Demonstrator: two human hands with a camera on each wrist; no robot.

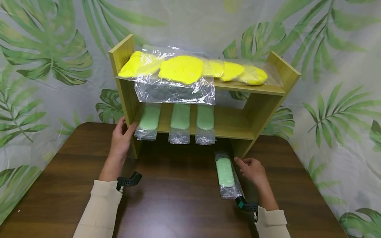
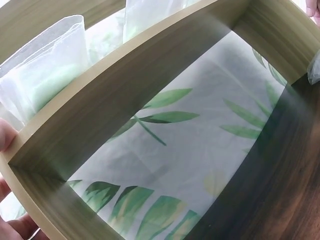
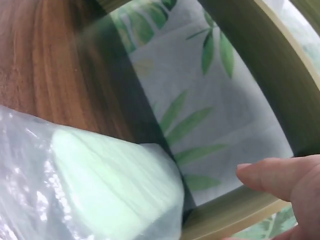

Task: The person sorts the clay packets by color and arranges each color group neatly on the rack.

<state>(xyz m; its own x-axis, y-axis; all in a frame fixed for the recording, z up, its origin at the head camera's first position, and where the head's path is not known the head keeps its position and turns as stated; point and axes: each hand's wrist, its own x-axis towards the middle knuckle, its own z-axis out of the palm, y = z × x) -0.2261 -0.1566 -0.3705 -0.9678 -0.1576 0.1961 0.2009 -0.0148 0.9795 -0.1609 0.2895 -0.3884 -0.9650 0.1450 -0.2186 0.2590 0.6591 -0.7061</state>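
Note:
A wooden two-tier shelf (image 1: pixel 232 124) stands on the table. My left hand (image 1: pixel 121 137) grips its left side panel, the thumb at the front edge and the fingers on the outer side. At the lower right side panel is my right hand (image 1: pixel 251 170); in the right wrist view its thumb (image 3: pixel 272 175) reaches over the panel's inner side, other fingers mostly out of frame. Beside that hand, a bagged pale green slab (image 1: pixel 225 173) lies on the table. Three similar bagged green slabs (image 1: pixel 180 116) lie on the lower tier, their clear bag ends overhanging the front.
Several bright yellow lumps (image 1: pixel 182 69) in clear bags lie along the top tier, one bag (image 1: pixel 175 94) hanging over its front edge. The dark wooden table (image 1: pixel 172 198) extends toward me. A leaf-patterned cloth (image 1: pixel 196 23) hangs behind.

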